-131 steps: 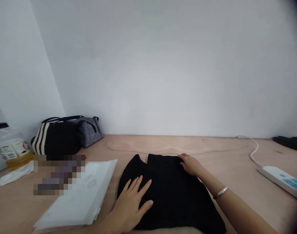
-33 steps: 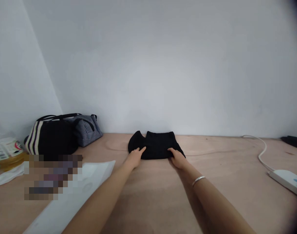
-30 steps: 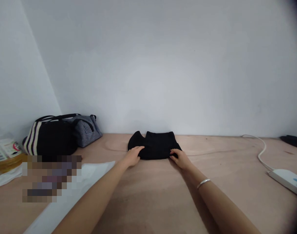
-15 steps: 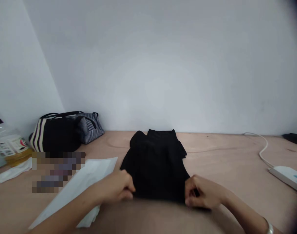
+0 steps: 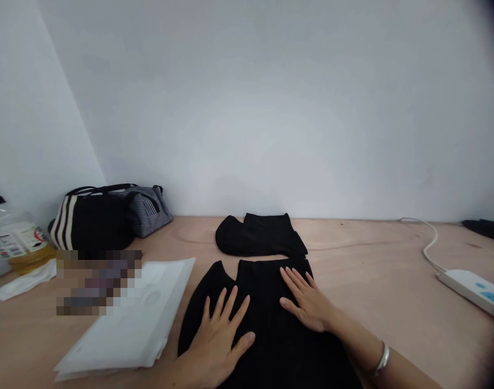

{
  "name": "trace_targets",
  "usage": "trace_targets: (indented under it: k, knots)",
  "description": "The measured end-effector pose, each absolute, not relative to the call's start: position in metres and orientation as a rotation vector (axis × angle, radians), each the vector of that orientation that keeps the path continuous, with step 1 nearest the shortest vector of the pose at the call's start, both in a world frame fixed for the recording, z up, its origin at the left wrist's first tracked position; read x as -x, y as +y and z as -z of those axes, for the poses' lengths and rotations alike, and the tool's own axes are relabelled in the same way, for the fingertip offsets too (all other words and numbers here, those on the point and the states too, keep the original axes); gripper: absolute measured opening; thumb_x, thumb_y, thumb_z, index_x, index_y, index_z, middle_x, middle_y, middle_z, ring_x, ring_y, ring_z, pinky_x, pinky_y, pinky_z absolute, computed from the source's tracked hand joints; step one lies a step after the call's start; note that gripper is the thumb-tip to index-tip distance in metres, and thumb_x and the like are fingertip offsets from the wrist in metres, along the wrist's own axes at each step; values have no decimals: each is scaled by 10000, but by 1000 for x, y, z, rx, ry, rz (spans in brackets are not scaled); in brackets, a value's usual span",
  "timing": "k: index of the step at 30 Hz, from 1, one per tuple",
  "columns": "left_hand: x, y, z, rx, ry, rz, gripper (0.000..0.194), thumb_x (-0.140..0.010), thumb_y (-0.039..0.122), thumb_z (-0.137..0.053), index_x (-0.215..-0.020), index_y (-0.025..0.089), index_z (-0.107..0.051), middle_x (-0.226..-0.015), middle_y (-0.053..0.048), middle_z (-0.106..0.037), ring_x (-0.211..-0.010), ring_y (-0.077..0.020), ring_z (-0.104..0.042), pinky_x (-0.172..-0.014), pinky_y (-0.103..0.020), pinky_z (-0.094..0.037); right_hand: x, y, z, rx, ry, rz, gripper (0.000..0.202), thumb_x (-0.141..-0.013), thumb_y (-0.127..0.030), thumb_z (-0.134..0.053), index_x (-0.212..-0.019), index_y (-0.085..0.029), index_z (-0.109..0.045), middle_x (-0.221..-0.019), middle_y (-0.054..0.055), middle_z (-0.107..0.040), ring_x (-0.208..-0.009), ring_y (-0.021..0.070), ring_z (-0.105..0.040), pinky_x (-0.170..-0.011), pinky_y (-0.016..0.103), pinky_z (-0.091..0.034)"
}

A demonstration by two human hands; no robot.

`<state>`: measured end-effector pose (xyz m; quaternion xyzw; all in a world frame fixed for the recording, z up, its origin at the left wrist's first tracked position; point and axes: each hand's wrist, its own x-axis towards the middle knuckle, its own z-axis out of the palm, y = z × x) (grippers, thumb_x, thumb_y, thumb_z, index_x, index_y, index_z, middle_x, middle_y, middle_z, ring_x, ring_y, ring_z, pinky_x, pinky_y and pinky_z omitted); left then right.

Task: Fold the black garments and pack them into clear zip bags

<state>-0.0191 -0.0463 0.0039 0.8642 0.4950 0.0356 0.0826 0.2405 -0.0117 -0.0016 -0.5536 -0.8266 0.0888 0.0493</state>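
Resting left hand (image 5: pixel 220 335) and right hand (image 5: pixel 307 305) on the near black cloth (image 5: pixel 267 319) with fingers fanned wide. Lying flat on the table (image 5: pixel 385 270), before the far black cloth (image 5: pixel 263 237); probably handling light and limp, calling for pinching at its 2 far corners.

Single head-worn view, facing forward and down across table (image 5: pixel 385 270) toward wall (image 5: pixel 271 108); hands (image 5: pixel 218 340) close.

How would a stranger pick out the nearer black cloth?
Start at the wooden table below the pale wall. Near the viewer lies the black cloth. Unlike the similar cloth beyond it, this one has the left hand and right hand spread on it.
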Motion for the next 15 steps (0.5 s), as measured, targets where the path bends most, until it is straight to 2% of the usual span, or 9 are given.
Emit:
trace_targets:
  k: [3,9,12,15]
  knots:
    - [16,-47,-10,-2558,1504,-77,576,-858,588,-196,-1358,323,-89,-1438,-50,-56,-1290,-330,-16,-982,-599,-88,-242,-12,-3,1700,-2515,-254,728,-824,-619,-131,-1371,-154,-3,-1433,73,-62,-1308,226,-32,-1042,471,-63]
    - [15,-30,-13,-2605,1456,-106,601,-841,614,-208,-1357,318,-123,-1436,-72,-81,-1296,-307,-32,-986,-592,-65,-240,-21,-7,1638,-2593,-310,690,-811,-641,-160,-1371,-244,-93,-1435,56,-63,-1306,250,-27,-1023,514,-43]
    - [17,-26,-13,-2582,1415,-85,609,-837,617,-222,-1359,319,-120,-1440,-64,-61,-1297,-306,-23,-988,-590,-71,-238,-23,-4,1642,-2578,-315,682,-811,-638,-179,-1371,-256,-103,-1438,62,-66,-1305,267,-24,-1012,532,-30]
    - [20,-26,-22,-2565,1378,-125,579,-856,576,-247,-1358,299,-170,-1440,-66,-118,-1300,-297,-55,-1002,-564,-92,-238,-26,-10,1616,-2544,-336,651,-823,-613,-210,-1370,-267,-134,-1443,57,-98,-1305,271,-39,-1010,530,-44]
